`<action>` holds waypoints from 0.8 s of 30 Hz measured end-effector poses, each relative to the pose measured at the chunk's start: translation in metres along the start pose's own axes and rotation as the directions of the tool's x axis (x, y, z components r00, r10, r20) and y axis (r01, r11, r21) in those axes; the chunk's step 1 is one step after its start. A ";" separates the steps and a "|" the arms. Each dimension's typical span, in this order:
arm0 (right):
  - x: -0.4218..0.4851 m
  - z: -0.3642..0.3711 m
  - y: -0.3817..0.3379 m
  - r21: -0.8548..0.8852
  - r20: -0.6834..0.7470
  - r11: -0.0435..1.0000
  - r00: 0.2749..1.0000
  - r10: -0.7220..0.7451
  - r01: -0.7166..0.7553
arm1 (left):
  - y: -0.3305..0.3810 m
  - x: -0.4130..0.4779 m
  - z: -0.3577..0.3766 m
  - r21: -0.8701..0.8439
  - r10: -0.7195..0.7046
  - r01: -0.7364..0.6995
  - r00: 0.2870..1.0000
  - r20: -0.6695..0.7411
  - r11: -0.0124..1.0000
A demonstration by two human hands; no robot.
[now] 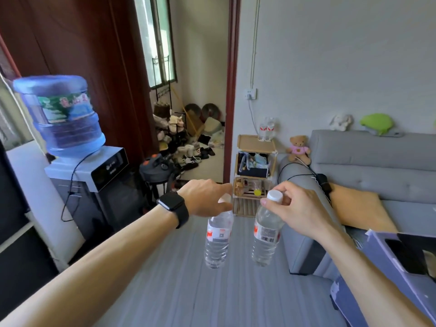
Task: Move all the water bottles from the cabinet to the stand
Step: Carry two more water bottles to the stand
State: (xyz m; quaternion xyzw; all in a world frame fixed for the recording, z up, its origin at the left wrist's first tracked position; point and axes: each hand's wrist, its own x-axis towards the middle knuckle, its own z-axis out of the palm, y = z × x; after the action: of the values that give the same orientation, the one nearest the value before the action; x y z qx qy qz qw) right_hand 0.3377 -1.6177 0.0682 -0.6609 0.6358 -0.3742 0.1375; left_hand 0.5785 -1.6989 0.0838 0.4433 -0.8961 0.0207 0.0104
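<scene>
**A:** From your head camera, what are your hands doing?

**B:** Your left hand [204, 198], the one with the black smartwatch [173, 207] on the wrist, has its grip closed around the neck of a clear plastic water bottle with a red-and-white label [217, 241]. The bottle hangs upright below your fingers, over the grey striped floor [188, 291].

**A:** And your right?

**B:** Your right hand [299, 212] pinches the white screw cap of a second clear plastic water bottle with a barcode label [266, 234]. That grip is closed on the cap, and the bottle hangs just beside the first one, tilted a little, the two not touching.

**A:** Where is the stand?

**B:** Ahead of you, beyond both hands: a light wooden tiered stand [256, 171] against the white wall, between the doorway and the grey fabric sofa [368, 166]. Two more clear water bottles with red labels [266, 129] stand upright side by side on its top shelf. The lower shelves hold small items too cluttered to tell apart.

**A:** Anything else around you?

**B:** On your left, a white water dispenser with a large blue jug [63, 116] on top. A small brown teddy bear in a pink top [299, 148] sits on the sofa arm near the stand.
</scene>
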 end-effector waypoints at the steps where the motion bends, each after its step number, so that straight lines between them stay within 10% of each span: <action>1: 0.018 0.005 0.011 -0.002 -0.003 1.000 1.000 0.014 -0.014 | -0.009 0.021 0.007 -0.012 0.004 -0.004 1.000 0.004 1.000; 24: 0.394 0.045 0.245 -0.056 -0.069 0.964 0.964 0.258 -0.261 | -0.158 0.487 0.091 -0.134 0.118 -0.110 0.992 0.050 0.985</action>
State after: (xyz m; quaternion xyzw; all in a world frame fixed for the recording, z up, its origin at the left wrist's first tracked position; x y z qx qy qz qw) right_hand 0.1523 -2.0402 0.0019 -0.5644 0.7327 -0.3520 0.1443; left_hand 0.4086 -2.1852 0.0157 0.3901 -0.9193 -0.0502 0.0122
